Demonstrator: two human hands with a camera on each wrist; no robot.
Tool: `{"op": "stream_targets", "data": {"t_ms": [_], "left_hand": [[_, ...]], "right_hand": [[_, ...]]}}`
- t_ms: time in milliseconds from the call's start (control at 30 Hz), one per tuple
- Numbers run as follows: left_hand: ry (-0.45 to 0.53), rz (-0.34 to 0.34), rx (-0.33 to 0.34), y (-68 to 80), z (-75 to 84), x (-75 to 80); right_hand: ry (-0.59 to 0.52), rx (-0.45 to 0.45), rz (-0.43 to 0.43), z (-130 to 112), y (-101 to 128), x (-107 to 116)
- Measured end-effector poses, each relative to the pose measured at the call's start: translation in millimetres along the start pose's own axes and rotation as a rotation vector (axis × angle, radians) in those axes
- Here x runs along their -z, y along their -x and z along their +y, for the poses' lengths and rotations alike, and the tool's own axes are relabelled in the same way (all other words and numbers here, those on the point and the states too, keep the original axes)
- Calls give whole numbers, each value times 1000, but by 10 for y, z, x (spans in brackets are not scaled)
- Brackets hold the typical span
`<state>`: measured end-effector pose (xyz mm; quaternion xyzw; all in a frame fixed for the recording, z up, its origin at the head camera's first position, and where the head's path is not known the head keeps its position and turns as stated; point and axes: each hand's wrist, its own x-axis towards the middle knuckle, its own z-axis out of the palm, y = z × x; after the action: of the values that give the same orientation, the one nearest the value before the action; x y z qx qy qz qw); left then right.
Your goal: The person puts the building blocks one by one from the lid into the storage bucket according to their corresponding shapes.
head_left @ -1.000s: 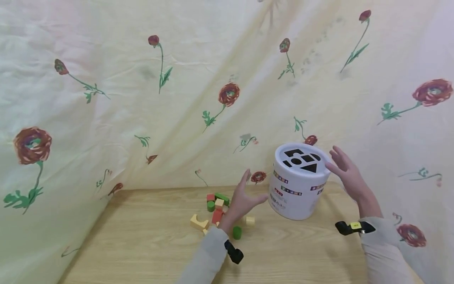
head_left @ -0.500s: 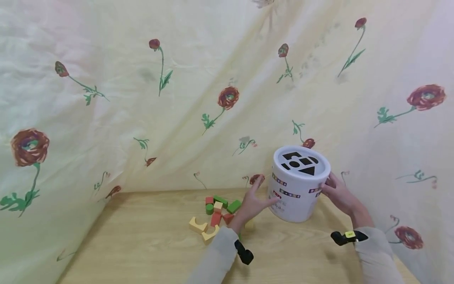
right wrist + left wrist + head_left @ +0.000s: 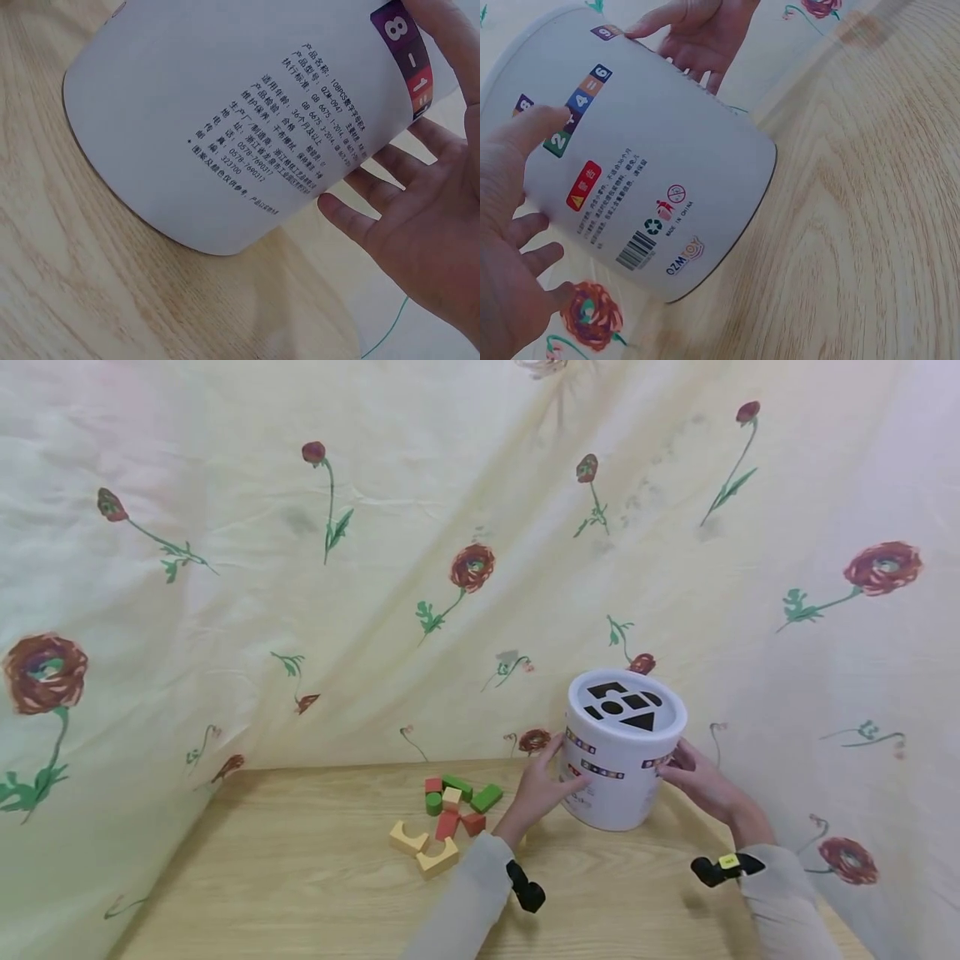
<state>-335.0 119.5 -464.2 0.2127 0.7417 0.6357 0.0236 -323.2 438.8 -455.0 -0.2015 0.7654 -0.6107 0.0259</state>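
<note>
Blocks [image 3: 442,814] lie loose on the table [image 3: 300,877], left of the tub [image 3: 621,760], which stands at the table's back right. The left hand [image 3: 542,789] and right hand [image 3: 701,783] press spread fingers against its opposite sides. It looks light, stiff and smooth, so likely slippery; low on both sides seems the surest hold.

soft, even, bright light — faint shadows; wrist views dimmer, slightly blurred at edges.

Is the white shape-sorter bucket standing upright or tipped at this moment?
Upright: the white bucket stands on the table, lid with cut-outs facing up, left hand and right hand against its sides.
</note>
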Motion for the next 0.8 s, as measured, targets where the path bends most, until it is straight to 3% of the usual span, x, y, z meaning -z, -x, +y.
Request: {"op": "stream_targets", "data": {"t_ms": [300,633,800], "left_hand": [[-52,123,-10,-7,-27,-9],[-39,192,-37,59,-44,250],[-15,184,-25,161,-65,447]], "right_hand": [[69,-45,11,-5,21,-68],[102,-33,14,-69,-86,-293],[119,-51,33,-61,-133,-486]]}}
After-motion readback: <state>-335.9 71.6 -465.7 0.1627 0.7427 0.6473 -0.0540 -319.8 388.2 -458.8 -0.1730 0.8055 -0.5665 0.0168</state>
